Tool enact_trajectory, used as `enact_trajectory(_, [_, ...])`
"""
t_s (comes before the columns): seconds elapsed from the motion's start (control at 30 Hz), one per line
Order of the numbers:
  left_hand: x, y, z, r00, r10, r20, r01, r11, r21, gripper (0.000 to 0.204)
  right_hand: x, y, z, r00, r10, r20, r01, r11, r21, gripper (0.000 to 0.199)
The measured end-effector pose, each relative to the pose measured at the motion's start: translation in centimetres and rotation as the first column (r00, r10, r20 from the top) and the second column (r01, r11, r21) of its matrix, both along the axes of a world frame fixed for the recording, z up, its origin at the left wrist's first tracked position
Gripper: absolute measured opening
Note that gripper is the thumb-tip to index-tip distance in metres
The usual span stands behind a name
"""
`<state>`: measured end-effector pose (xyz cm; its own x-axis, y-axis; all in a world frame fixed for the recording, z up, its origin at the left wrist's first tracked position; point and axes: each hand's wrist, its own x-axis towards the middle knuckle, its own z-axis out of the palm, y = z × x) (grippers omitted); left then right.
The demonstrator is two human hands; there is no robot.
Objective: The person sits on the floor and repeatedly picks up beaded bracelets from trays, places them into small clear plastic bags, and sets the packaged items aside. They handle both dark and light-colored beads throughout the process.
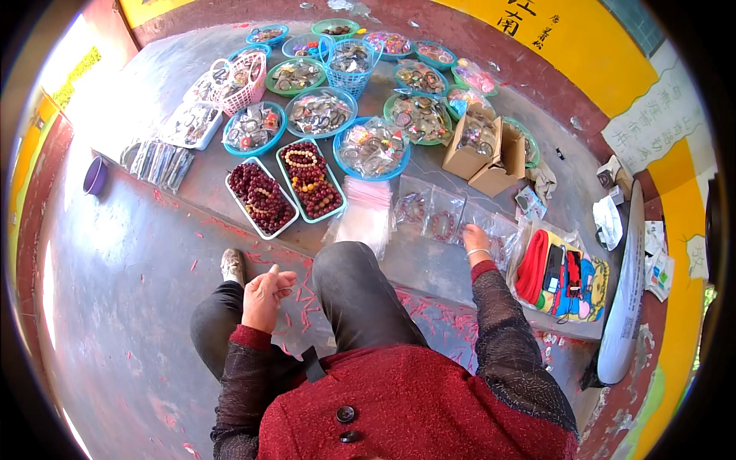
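Note:
My left hand (264, 295) hovers above my left knee, fingers loosely curled, with nothing visible in it. My right hand (477, 240), a bracelet on its wrist, reaches out and rests on clear plastic bags (445, 218) holding bead bracelets on the grey ledge (207, 184); whether it grips one I cannot tell. A stack of empty clear bags (366, 215) lies left of them. Two rectangular trays of dark red beads (261, 198) and mixed bead bracelets (309, 178) sit beyond my knees.
Several round blue and green dishes (371, 147) of bagged trinkets fill the ledge, with a pink basket (244, 84) and a blue basket (349, 67). Two open cardboard boxes (483, 149) stand right. A colourful bag (563, 277) lies beside my right arm. A purple bowl (94, 175) sits far left.

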<state>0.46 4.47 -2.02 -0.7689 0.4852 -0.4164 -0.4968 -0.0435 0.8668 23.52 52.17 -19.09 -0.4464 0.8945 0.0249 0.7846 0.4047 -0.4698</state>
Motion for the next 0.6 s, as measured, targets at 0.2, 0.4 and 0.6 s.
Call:
enact_trajectory(0.2, [-4.9, -0.6, 3.7, 0.983, 0.132, -0.130, -0.117, 0.986, 0.116, 0.032, -9.0, -6.4, -4.0, 0.951, 0.240, -0.196, -0.301, 0.864, -0.404, 0.025])
enact_trajectory(0.4, [-7.3, -1.2, 4.7, 0.966, 0.250, -0.069, -0.241, 0.963, 0.119, 0.024, -15.2, -14.9, -5.0, 0.986, 0.161, 0.052, -0.120, 0.883, -0.454, 0.043])
enact_trajectory(0.6, [-7.6, -2.4, 1.4, 0.988, 0.148, -0.042, -0.146, 0.989, 0.034, 0.022, -17.7, -17.9, -2.7, 0.969, 0.015, 0.247, 0.058, 0.957, -0.284, 0.047])
